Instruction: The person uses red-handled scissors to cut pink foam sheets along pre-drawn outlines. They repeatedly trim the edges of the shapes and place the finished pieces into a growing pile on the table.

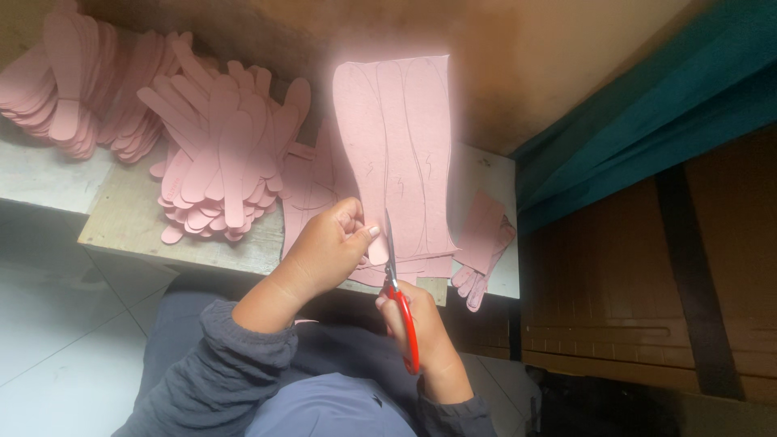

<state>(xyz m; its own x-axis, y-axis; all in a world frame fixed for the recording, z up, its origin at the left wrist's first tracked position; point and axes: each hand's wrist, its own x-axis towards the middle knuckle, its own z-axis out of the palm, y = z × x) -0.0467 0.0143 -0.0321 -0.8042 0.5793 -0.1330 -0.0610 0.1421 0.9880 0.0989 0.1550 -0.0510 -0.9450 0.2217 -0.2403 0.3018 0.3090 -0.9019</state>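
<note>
**Pink sheet under the scissors**

A low wooden table stands against the brown wall, and most of its top is covered with heaps of pink sole-shaped cutouts, fanned out in loose piles on the left. Smaller pink offcuts lie at the table's right edge. Held upright above the front of the table is a pink sheet with long curved outlines drawn on it. The person's left hand pinches the sheet's lower left edge, thumb and fingers closed on it. The right hand is wrapped around the red handles of a pair of scissors, fingers through the loops, the blades pointing up and nearly closed into the sheet's bottom edge.
</note>
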